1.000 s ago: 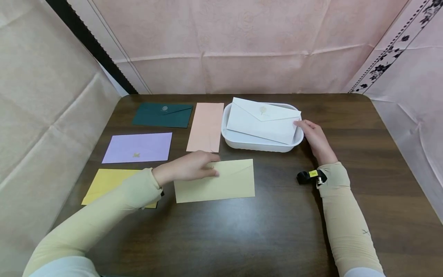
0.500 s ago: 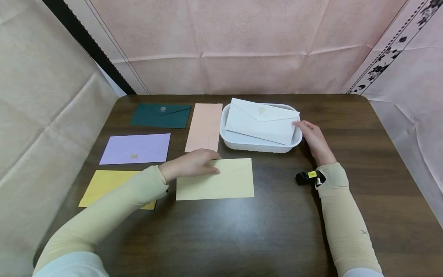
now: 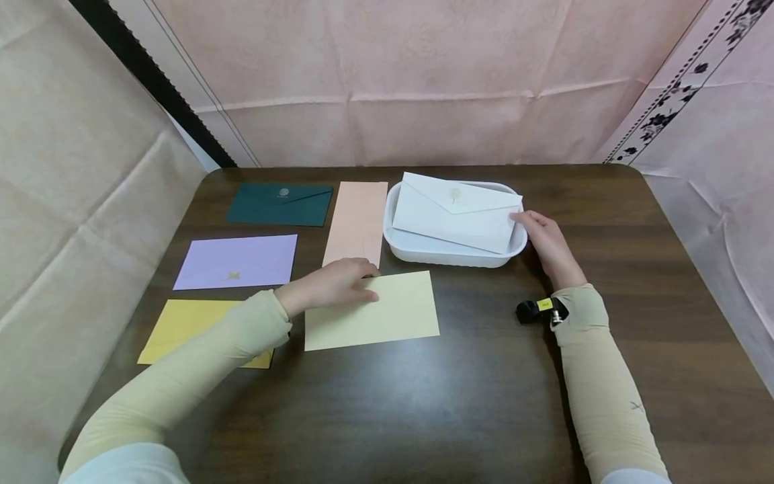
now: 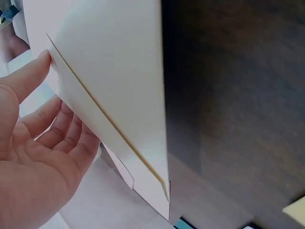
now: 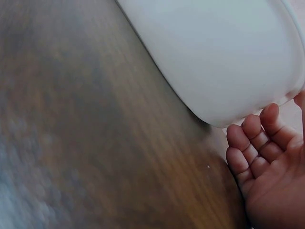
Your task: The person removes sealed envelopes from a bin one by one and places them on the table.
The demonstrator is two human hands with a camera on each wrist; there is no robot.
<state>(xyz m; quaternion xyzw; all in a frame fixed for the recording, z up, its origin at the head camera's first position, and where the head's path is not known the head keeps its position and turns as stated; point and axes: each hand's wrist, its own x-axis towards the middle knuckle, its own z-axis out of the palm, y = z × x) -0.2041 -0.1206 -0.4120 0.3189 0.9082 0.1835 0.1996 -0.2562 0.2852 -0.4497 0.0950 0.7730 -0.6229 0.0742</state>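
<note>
My left hand [image 3: 329, 288] pinches the far edge of a pale cream envelope [image 3: 387, 312], thumb on the near face and fingers behind it. In the left wrist view the envelope [image 4: 114, 71] shows a slanting flap edge, and how high it stands over the table cannot be told. At the right end of a white plastic tub [image 3: 444, 254], my right hand [image 3: 547, 245] grips the rim with curled fingers against the outer wall. The thumb lies by the corner of a white envelope [image 3: 456, 218], which rests slanted across the tub.
Left of the tub lies a pink envelope [image 3: 357, 222], upright to the view. A dark green envelope [image 3: 278, 205], a lilac envelope [image 3: 236, 261] and a yellow envelope [image 3: 187, 326] lie further left; my left sleeve covers part of the yellow one. All are on the brown wooden table [image 3: 484, 403].
The cream envelope has tilted a little, its right end swinging away from me, and has shifted slightly left with my left hand. My right hand and the tub stay put.
</note>
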